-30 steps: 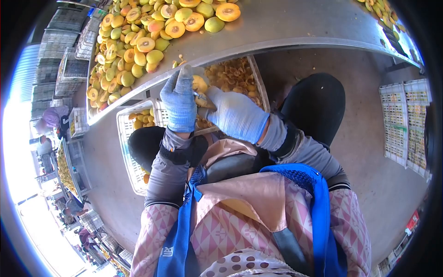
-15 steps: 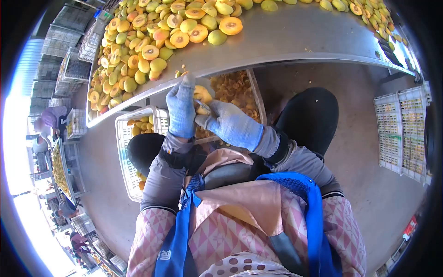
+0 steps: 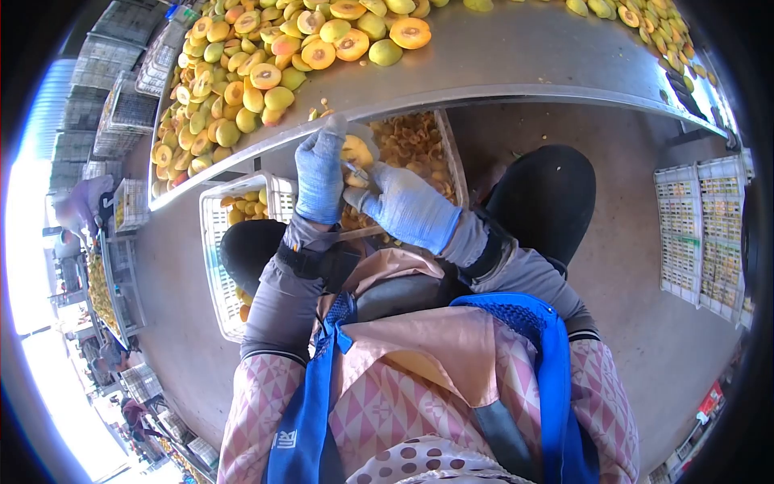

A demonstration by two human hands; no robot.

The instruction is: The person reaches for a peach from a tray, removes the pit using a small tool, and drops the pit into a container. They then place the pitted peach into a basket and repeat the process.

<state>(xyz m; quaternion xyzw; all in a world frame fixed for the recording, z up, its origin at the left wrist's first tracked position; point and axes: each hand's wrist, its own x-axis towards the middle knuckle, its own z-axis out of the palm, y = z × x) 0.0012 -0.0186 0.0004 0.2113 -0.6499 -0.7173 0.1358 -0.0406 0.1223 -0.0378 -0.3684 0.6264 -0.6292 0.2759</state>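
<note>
My left hand, in a blue-grey glove, holds a yellow halved fruit between thumb and fingers, just below the table's front edge. My right hand, gloved alike, is closed round a small metal tool whose end touches the fruit; its handle is hidden in the glove. Under both hands lies a crate of brownish peelings or scraps. Many halved yellow-green fruits are heaped on the metal table beyond my hands.
A white crate with fruit stands at my left knee. White crates stand at the right. Stacked crates line the far left, where a co-worker is beside another table. My knees flank the scraps crate.
The view has shifted slightly. Both hands keep their hold on the fruit and tool, with little movement between them.
</note>
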